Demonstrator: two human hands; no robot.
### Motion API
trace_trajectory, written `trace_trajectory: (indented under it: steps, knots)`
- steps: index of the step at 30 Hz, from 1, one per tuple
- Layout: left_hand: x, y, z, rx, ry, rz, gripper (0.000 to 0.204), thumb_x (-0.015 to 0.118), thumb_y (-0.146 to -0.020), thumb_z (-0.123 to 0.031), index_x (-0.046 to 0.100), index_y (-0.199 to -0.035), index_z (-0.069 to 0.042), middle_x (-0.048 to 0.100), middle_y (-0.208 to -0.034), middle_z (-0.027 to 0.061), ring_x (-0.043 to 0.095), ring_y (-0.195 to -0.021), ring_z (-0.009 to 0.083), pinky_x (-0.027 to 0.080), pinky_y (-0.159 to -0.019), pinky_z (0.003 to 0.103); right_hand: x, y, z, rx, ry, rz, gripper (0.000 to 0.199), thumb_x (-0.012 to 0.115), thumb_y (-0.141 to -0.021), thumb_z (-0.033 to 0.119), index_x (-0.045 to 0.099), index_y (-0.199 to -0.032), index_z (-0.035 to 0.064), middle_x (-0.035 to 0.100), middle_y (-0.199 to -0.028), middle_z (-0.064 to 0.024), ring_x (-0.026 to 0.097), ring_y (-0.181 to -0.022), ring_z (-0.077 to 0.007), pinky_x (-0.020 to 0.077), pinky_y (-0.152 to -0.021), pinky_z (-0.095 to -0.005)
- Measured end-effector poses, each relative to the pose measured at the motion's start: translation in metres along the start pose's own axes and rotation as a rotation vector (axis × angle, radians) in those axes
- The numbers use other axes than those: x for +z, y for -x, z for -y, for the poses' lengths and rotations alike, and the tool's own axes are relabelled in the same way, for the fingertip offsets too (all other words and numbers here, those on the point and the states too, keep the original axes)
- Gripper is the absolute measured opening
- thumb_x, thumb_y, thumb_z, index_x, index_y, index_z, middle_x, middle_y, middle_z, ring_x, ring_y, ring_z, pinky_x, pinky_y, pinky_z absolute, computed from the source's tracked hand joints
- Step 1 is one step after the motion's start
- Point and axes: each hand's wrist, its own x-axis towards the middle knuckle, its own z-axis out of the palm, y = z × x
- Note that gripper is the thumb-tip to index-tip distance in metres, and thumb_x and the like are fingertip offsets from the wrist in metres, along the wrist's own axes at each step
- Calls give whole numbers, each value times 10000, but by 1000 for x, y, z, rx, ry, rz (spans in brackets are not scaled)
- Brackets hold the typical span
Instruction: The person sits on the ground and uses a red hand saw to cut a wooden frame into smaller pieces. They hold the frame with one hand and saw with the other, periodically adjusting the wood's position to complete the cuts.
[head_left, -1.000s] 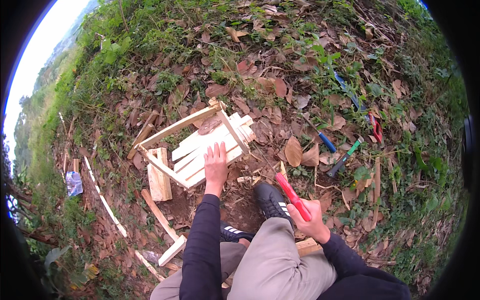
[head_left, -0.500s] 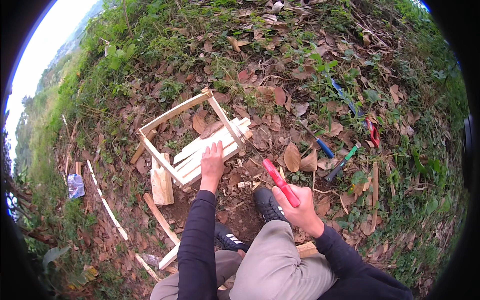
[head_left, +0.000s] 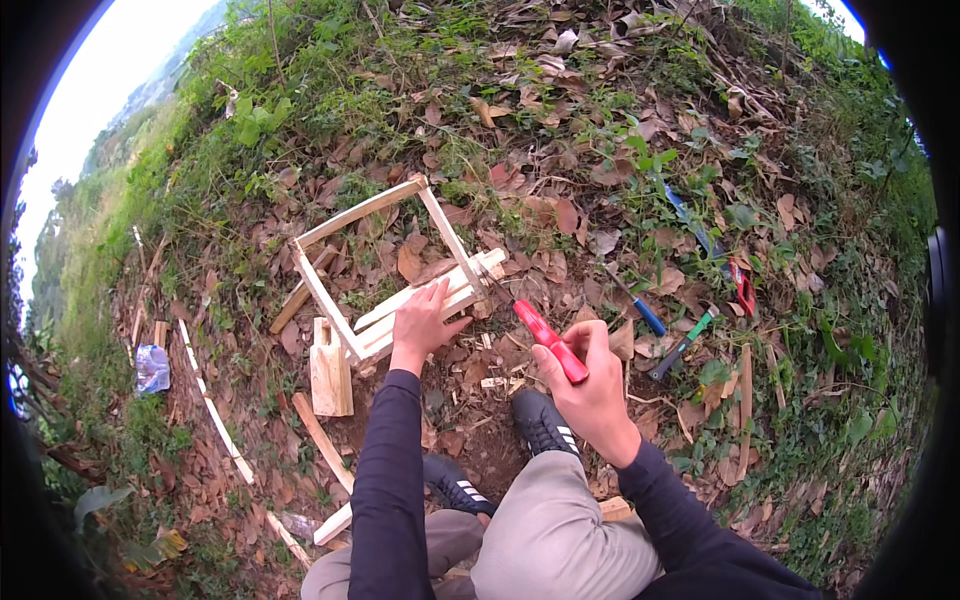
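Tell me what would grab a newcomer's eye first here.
First, the bright red-handled tool just right of centre, gripped in the right hand. Next, left of centre, the pale wooden frame, with the left hand resting on light slats. Farther right, a blue-handled tool and a green-and-black tool lie among leaves and greenery.

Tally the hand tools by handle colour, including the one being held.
Red: 2 (held tool, in the right hand; long blue tool, on the ground)
Blue: 1 (slim tool)
Green and black: 1 (two-coloured tool)
Total: 4
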Motion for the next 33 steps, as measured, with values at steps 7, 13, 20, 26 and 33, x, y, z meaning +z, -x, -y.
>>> trace_trajectory:
  steps: [7,13,20,26,33]
  knots:
    - [40,15,-13,-110,-40,189,507,623,-875,-69,554,-1375,-21,653,-1269,168,637,-1186,378,574,-914,469,-5,18,-14,-18,-8,219,553,706,-960,145,491,-1457,32,712,-973,-210,700,-728,-311,548,-736,-358]
    - [82,60,-34,-30,-206,41,589,615,-892,-66,484,-1458,26,538,-1441,250,496,-1337,497,440,-1100,564,12,-5,-23,40,8,190,502,695,-959,145,552,-1418,0,700,-950,-257,722,-741,-306,548,-713,-368]
    - [90,68,-45,-83,6,128,685,593,-817,45,433,-1482,70,486,-1487,283,446,-1384,508,387,-1150,570,0,49,-62,-37,28,163,595,671,-888,-23,526,-1465,10,669,-812,-218,591,-510,-244,498,-551,-328]
    - [83,59,-38,-102,-3,97,640,593,-814,54,488,-1445,53,513,-1454,271,473,-1353,508,434,-1110,564,-13,44,-54,1,-2,159,570,683,-917,7,524,-1465,7,718,-962,-228,668,-571,-197,512,-577,-288]
    - [92,68,-39,-107,4,69,643,582,-809,66,486,-1445,69,519,-1454,270,482,-1346,523,429,-1105,590,28,7,-81,-8,-23,176,571,719,-933,77,523,-1466,26,635,-811,-248,571,-505,-215,485,-552,-310]
